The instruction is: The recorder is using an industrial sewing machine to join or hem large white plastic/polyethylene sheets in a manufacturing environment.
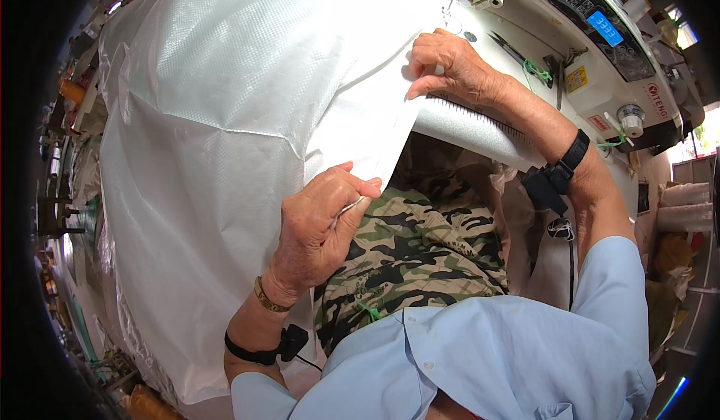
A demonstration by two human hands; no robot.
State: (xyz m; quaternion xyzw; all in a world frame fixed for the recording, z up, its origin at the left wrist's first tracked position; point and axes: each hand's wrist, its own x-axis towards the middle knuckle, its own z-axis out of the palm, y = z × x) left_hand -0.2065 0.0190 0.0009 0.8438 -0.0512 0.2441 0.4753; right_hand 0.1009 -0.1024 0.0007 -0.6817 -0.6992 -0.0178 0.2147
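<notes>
A large sheet of white woven plastic fabric (217, 67) spreads over the left and middle of the view and hangs down toward my lap. My left hand (322, 217) pinches its near edge between thumb and fingers, just above my camouflage trousers. Farther up the same edge, my right hand (454, 67) has its fingers curled and its thumb along the fabric, close to the sewing machine's needle area. Whether those fingers grip the fabric or press it down is partly hidden. The white sewing machine (517, 0) stands at the upper right with a lit blue display.
Dark thread snips (510, 47) with a green cord (536, 70) lie on the machine bed, right of my right hand. A ruler-marked table edge (480, 116) runs below that hand. White rolls (686, 217) are stacked at the far right. Cluttered shelving lines the left side.
</notes>
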